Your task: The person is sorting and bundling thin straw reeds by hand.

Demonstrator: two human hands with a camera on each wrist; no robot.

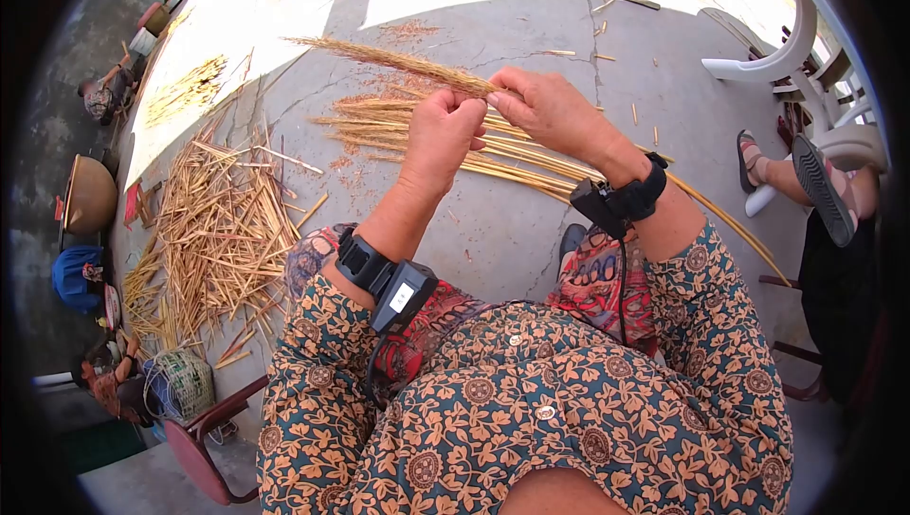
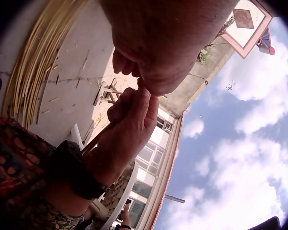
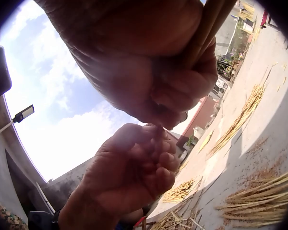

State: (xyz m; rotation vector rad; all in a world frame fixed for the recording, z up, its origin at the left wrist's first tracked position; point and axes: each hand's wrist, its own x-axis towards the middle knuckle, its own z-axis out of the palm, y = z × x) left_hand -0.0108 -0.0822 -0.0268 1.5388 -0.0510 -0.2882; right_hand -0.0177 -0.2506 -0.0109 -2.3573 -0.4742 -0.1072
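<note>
Sunlight whitens part of the cracked grey concrete floor (image 1: 512, 240). Beyond a white plastic armchair (image 2: 127, 194), a pale wall (image 2: 157, 138) holds rectangular windows (image 2: 150, 155).

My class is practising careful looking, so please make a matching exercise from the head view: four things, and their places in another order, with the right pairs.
Things
1. Raised stalks
2. Heap of short straw
3. Basket
4. White chair

Places
A. Scattered over the ground
B. Near the picture's right edge
C. Gripped in the right hand
D. Beside the dark red chair at lower left

Right pairs: 1-C, 2-A, 3-D, 4-B
</note>
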